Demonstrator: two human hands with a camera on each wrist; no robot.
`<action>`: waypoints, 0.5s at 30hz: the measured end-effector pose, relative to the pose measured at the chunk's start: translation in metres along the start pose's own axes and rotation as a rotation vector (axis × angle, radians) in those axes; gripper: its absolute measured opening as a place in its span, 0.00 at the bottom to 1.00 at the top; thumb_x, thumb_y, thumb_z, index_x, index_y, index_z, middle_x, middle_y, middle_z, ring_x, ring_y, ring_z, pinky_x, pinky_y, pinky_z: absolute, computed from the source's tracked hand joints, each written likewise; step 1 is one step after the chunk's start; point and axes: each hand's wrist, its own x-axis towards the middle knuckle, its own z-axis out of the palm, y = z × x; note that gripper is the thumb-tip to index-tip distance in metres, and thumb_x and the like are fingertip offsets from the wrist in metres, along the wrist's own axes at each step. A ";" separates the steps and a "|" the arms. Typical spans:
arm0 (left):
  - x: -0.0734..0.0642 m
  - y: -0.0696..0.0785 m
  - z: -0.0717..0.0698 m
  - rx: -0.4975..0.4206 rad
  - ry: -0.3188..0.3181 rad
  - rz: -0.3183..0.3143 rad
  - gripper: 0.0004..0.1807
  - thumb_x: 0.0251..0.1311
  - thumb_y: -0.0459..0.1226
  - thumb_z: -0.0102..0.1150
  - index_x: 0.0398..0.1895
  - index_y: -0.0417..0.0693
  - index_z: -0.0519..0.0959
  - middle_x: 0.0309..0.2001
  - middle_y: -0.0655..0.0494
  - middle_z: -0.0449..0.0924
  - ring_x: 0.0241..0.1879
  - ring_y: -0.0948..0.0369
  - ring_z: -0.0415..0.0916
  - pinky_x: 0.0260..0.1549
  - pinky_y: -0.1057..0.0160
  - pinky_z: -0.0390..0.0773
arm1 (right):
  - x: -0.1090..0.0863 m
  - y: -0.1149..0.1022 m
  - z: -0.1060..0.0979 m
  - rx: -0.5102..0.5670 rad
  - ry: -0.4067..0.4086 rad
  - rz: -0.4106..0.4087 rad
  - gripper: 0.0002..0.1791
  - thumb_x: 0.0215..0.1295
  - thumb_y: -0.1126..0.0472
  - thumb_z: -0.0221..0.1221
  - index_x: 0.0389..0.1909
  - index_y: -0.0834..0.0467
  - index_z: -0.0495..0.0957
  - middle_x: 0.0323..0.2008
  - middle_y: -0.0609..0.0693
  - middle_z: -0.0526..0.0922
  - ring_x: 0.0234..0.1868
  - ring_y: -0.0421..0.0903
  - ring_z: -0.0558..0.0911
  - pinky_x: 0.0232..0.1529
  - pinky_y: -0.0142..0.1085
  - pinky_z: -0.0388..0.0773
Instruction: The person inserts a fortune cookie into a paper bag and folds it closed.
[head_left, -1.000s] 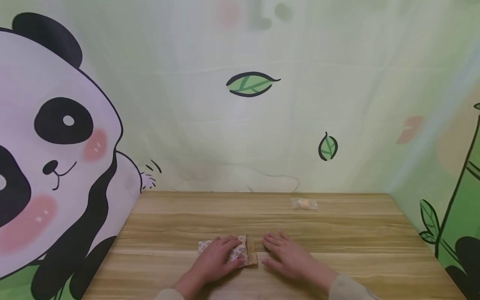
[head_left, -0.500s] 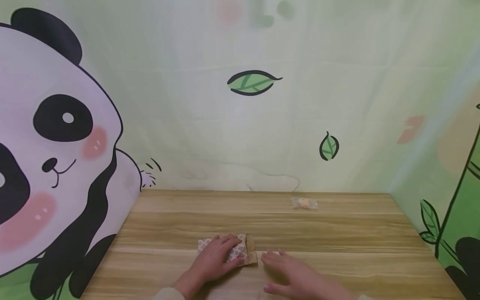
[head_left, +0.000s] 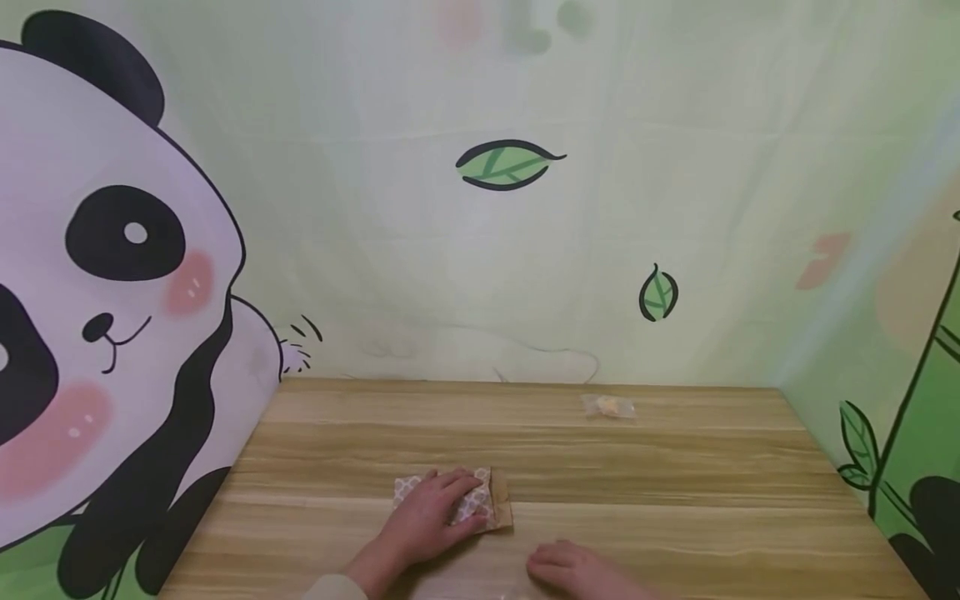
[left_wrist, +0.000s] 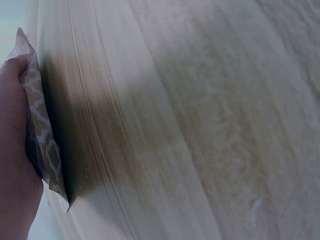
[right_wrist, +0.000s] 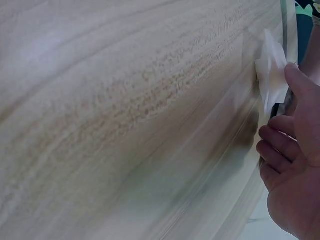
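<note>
A patterned grey-and-white packet (head_left: 474,502) with a brown paper edge lies on the wooden table, left of the middle. My left hand (head_left: 431,518) rests over it, fingers laid across its top; in the left wrist view the thumb touches the patterned face of the packet (left_wrist: 39,107). Near the table's front, my right hand (head_left: 573,568) has loosely bent fingers. The right wrist view shows a translucent whitish packet (right_wrist: 271,70) beside that hand's thumb; whether they touch is unclear. Only a glint of clear plastic (head_left: 510,595) shows at the bottom of the head view.
A small clear packet (head_left: 608,407) with something pale orange inside lies at the back of the table (head_left: 675,467). Behind stands a light green backdrop (head_left: 420,250) printed with a panda and leaves.
My right hand has lifted its flat fingers and drawn back toward the table's front edge, fingers now more bent. The left hand and the patterned packet stay in place.
</note>
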 end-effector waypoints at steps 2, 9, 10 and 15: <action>0.000 0.000 0.000 -0.007 0.004 0.002 0.28 0.70 0.56 0.67 0.64 0.50 0.82 0.63 0.49 0.83 0.63 0.49 0.81 0.68 0.33 0.73 | 0.001 0.003 0.002 -0.040 0.051 -0.095 0.27 0.79 0.44 0.60 0.63 0.61 0.83 0.59 0.54 0.86 0.60 0.51 0.84 0.61 0.44 0.83; -0.002 0.000 0.000 -0.017 0.012 0.000 0.27 0.70 0.56 0.66 0.64 0.50 0.82 0.63 0.48 0.83 0.63 0.49 0.81 0.68 0.32 0.72 | 0.004 0.019 0.019 0.099 0.137 -0.185 0.11 0.74 0.54 0.65 0.50 0.55 0.88 0.44 0.47 0.87 0.49 0.40 0.83 0.49 0.31 0.80; -0.002 0.000 0.000 -0.017 0.013 0.002 0.27 0.70 0.56 0.67 0.64 0.50 0.82 0.63 0.48 0.83 0.63 0.49 0.81 0.68 0.32 0.72 | 0.003 0.020 0.022 0.145 0.145 -0.166 0.11 0.74 0.54 0.66 0.49 0.55 0.88 0.44 0.46 0.88 0.49 0.39 0.83 0.48 0.31 0.80; -0.001 0.001 -0.002 -0.033 0.009 0.008 0.27 0.70 0.55 0.67 0.64 0.50 0.82 0.63 0.49 0.83 0.63 0.50 0.81 0.69 0.31 0.71 | 0.001 0.003 0.011 0.605 0.074 0.119 0.08 0.71 0.61 0.68 0.47 0.58 0.87 0.41 0.42 0.87 0.43 0.35 0.83 0.43 0.31 0.82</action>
